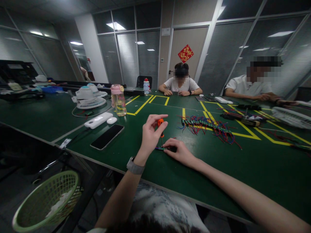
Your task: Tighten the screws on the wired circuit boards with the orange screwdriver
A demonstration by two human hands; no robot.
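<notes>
An orange-handled screwdriver (pixel 160 122) stands upright in my left hand (pixel 152 133), gripped between the thumb and fingers, with the index finger stretched out over its top. Its thin shaft points down at a small green circuit board (pixel 160 148) lying on the green table. Whether the tip touches the board is too small to tell. With thumb and fingertips, my right hand (pixel 178 149) pinches the right end of the board against the tabletop, hiding part of it. To the right lies a long row of small circuit boards with red and blue wires (pixel 206 124).
Left of my hands are a phone (pixel 107 137), a white power strip (pixel 98 120), a pink-lidded bottle (pixel 118 100) and white fans (pixel 90 97). Yellow tape (pixel 245 135) marks the table. Two people sit across. A green basket (pixel 46 197) stands below the table's front edge.
</notes>
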